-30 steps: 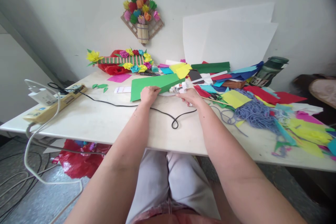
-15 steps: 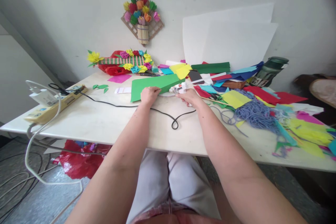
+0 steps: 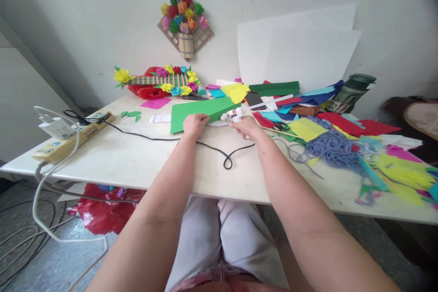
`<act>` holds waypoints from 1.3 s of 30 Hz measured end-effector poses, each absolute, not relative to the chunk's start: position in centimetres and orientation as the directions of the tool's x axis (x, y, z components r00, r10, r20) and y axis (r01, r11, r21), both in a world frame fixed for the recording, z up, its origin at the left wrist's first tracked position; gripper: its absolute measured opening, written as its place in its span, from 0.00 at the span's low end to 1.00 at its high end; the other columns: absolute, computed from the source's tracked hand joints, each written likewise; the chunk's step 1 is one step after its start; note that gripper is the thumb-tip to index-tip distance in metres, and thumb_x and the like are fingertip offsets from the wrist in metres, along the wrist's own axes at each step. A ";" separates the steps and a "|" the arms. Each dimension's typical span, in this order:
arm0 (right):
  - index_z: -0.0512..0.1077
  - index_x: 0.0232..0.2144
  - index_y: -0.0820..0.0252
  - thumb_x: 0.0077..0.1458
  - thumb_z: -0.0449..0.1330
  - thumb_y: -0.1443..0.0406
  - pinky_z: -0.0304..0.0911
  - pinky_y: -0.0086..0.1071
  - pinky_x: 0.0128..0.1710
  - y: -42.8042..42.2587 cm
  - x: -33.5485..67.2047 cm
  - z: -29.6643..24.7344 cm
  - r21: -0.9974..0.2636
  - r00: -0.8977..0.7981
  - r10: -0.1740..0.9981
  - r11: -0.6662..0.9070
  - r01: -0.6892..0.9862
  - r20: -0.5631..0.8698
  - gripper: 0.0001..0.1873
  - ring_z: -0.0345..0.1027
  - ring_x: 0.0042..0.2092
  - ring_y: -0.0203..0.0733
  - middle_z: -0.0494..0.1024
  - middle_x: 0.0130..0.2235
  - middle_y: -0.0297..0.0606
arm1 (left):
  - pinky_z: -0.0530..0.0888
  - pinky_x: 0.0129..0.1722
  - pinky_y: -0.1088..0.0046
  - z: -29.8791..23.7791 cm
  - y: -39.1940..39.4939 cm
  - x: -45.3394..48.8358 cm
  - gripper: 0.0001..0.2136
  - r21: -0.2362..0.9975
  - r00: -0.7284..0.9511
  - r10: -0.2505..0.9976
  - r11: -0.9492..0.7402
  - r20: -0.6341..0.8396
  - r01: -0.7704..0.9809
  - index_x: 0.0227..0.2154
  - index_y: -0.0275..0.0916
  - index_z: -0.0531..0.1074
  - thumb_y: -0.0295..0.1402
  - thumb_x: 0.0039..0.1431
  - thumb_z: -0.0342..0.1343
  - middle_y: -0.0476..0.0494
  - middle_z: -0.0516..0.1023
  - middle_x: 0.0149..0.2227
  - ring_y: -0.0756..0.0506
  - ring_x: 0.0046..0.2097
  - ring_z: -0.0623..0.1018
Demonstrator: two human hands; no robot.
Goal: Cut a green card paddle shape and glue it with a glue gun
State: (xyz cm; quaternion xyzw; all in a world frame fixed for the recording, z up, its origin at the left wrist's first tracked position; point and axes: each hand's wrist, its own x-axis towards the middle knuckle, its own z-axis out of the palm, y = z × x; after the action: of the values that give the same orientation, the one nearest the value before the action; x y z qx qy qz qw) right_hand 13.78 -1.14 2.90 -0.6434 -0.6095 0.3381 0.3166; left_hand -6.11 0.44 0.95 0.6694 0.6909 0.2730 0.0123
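A folded green paper sheet (image 3: 198,112) lies on the white table (image 3: 137,159). My left hand (image 3: 194,124) grips the sheet's near edge, fingers curled over it. Just to the right, my right hand (image 3: 247,126) is closed round a white glue gun (image 3: 232,114) whose tip points at the green sheet's right end. The gun's black cord (image 3: 226,160) loops across the table toward me.
A yellow power strip (image 3: 73,134) with a white charger sits at the left. Paper flowers (image 3: 164,80) line the back. Coloured paper scraps and blue yarn (image 3: 333,148) cover the right side. A dark green bottle (image 3: 349,93) stands by white sheets (image 3: 297,50).
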 end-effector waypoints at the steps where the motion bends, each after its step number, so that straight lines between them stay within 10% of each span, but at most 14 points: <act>1: 0.67 0.23 0.63 0.43 0.63 0.60 0.51 0.24 0.11 -1.0 13.8 2.8 -0.818 0.030 0.998 -0.057 0.573 -0.049 0.12 0.53 0.13 0.28 0.66 0.16 0.32 | 0.67 0.34 0.75 0.9 0.4 -6.1 0.14 0.394 -0.107 0.931 -0.042 0.348 0.918 0.38 0.50 0.76 0.45 0.53 0.49 0.50 0.78 0.37 0.46 0.40 0.75; 39: 0.65 0.22 0.62 0.41 0.64 0.60 0.53 0.25 0.11 -0.7 14.5 2.6 -0.831 0.081 0.996 -0.078 0.551 -0.040 0.13 0.56 0.13 0.30 0.65 0.15 0.30 | 0.68 0.35 0.75 1.0 0.4 -6.2 0.15 0.395 -0.109 0.936 -0.034 0.334 0.918 0.38 0.50 0.75 0.45 0.53 0.49 0.50 0.78 0.38 0.45 0.40 0.75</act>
State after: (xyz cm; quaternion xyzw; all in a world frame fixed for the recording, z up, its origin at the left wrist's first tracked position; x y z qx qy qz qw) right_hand 14.54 -0.68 2.56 -0.6548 -0.5907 0.3323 0.3345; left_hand -6.23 0.43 0.98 0.6672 0.6948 0.2681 0.0172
